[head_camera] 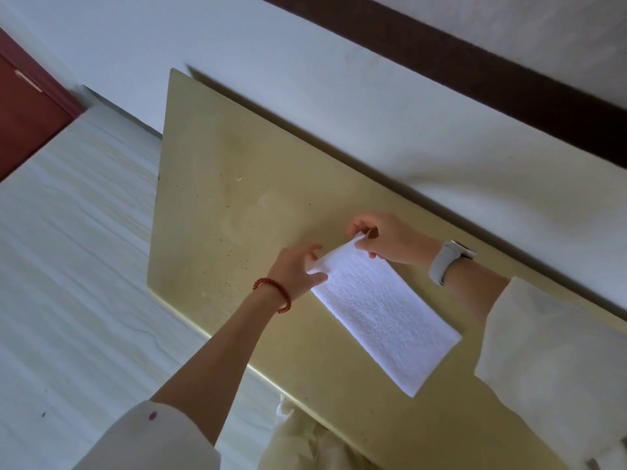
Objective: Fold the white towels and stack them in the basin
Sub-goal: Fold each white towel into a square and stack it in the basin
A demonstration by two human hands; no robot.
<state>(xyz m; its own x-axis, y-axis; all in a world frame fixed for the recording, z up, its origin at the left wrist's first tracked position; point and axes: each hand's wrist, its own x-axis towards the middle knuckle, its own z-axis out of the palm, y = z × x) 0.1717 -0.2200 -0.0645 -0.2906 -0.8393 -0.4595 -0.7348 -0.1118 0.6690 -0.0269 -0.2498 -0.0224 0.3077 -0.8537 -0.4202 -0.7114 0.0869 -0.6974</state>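
Pinching towel (380,313) far corners, left hand (298,269), right hand (386,240), fingers (360,246) gripping

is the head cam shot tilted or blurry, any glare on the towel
Head view: strongly tilted, so the yellowish table runs diagonally; soft daylight, with only a faint shadow along the wall edge; the white towel is bright, but its terry texture still reads; the left hand and right hand are slightly soft at the fingers.

white towel (380,313), folded into a long strip, flat on the tabletop (237,198)
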